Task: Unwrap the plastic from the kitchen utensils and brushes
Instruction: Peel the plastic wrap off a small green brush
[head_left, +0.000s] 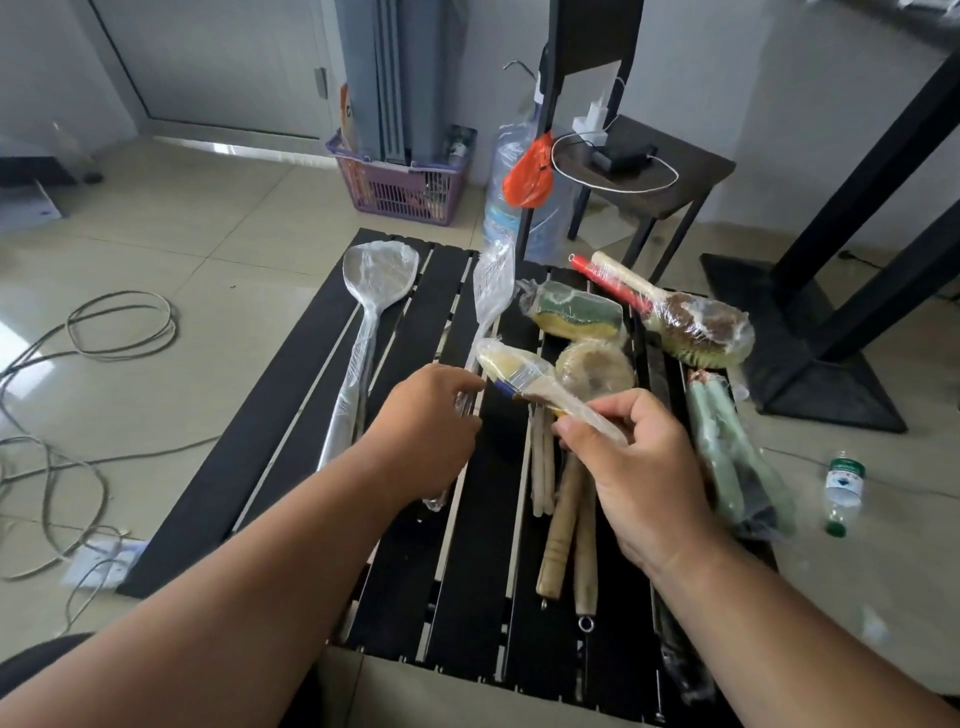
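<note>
On the black slatted table (291, 415) lie several plastic-wrapped utensils. My right hand (639, 467) grips a wrapped flat brush (519, 371) by its handle, bristles pointing left. My left hand (421, 431) curls round the handle of a wrapped slotted spatula (493, 283), whose head tilts up at the far edge. A wrapped metal turner (379, 280) lies at the left. Behind the brush are a wrapped sponge (576, 309), a round scrubber (595, 369) and a wrapped red-handled brush (696, 322). Wooden handles (561, 525) lie under my right hand, and a green wrapped bundle (727, 452) is at the right.
A small water bottle (844, 491) lies on the floor at the right. Cables (93, 332) trail over the tiles at the left. Beyond the table stand a purple basket (405, 182), a big water jug (514, 208) and a dark side table (649, 171).
</note>
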